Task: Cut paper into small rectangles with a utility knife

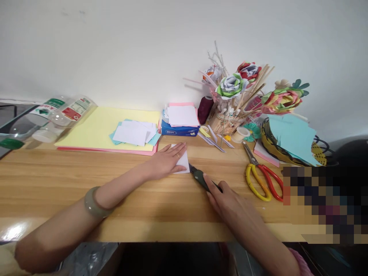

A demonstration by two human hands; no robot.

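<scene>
My left hand (165,161) lies flat with its fingers stretched out on a small white piece of paper (184,164), pressing it to the wooden table. In my right hand (222,197) is a dark green utility knife (200,178), gripped with the index finger along its handle. The knife's tip touches or nearly touches the paper's lower right edge; exactly where the blade sits is too small to tell. Much of the paper is hidden beneath my left hand.
Large yellow sheets (86,130) bear small white and blue papers (130,133). Beyond are a blue box (179,128) and paper flowers (231,86) in a wooden holder. Scissors (258,172) and a basket (270,143) lie right, plastic bottles (73,111) left.
</scene>
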